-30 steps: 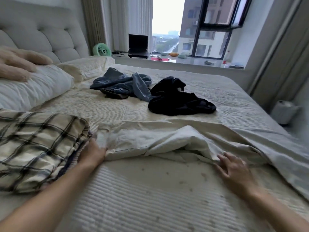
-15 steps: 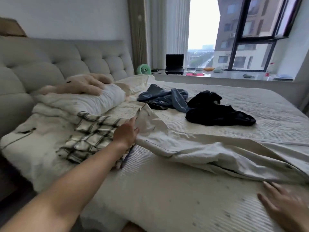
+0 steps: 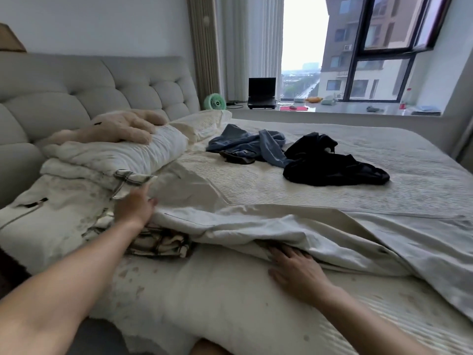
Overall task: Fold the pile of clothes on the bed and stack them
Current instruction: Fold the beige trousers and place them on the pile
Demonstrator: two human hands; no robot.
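Two hands on the cream garment (image 3: 256,226): left hand (image 3: 134,207) pinches one end over the plaid stack (image 3: 158,243), right hand (image 3: 294,270) flat, fingers under the fold, probably lifting it.

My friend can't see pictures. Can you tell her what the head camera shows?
A person's left hand and right hand work on a cream garment spread across a bed, beside a folded plaid garment. Farther off lie a blue garment and a black garment, unfolded.
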